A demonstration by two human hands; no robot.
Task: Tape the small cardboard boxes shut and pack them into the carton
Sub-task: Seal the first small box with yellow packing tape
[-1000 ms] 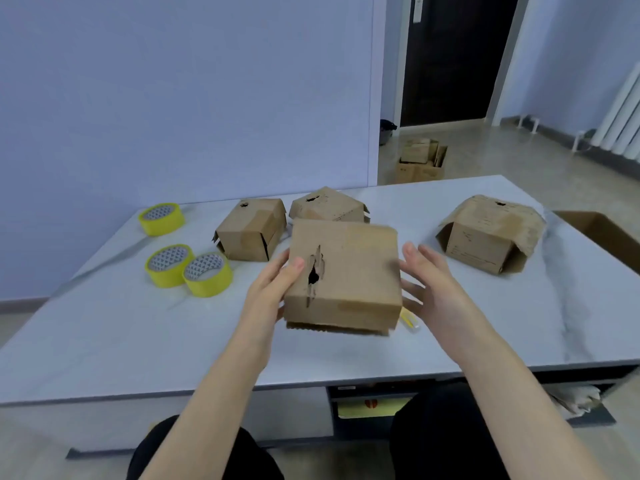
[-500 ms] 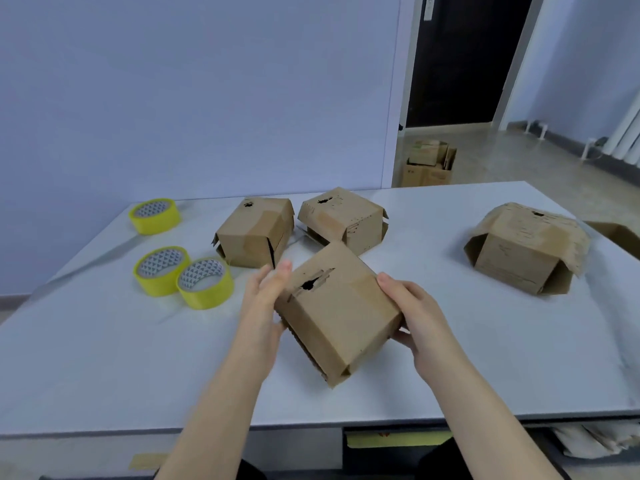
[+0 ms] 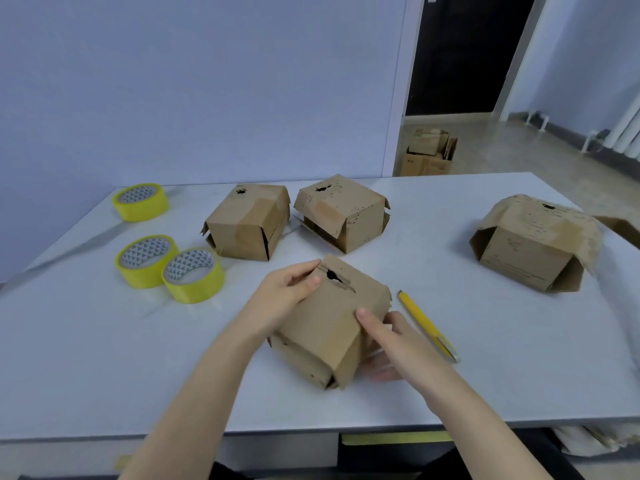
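Observation:
A small brown cardboard box [image 3: 332,320] with a torn hole on top rests on the white table [image 3: 104,358], turned corner-on toward me. My left hand [image 3: 284,299] grips its upper left edge. My right hand [image 3: 388,341] holds its right side, thumb on top. Two more small boxes [image 3: 247,221] [image 3: 341,211] stand behind it. A larger box [image 3: 533,240] with splayed flaps sits at the right. Three yellow tape rolls [image 3: 193,274] [image 3: 147,259] [image 3: 140,201] lie at the left. The brown carton [image 3: 623,227] peeks in at the right edge.
A yellow utility knife [image 3: 426,325] lies on the table just right of the held box. Beyond the table, a wall stands close at the back left, and cardboard boxes [image 3: 429,154] sit on the floor near a dark doorway.
The box has come down from mid-air to the table and turned corner-on. Both hands have shifted their hold on it. The yellow knife is now uncovered.

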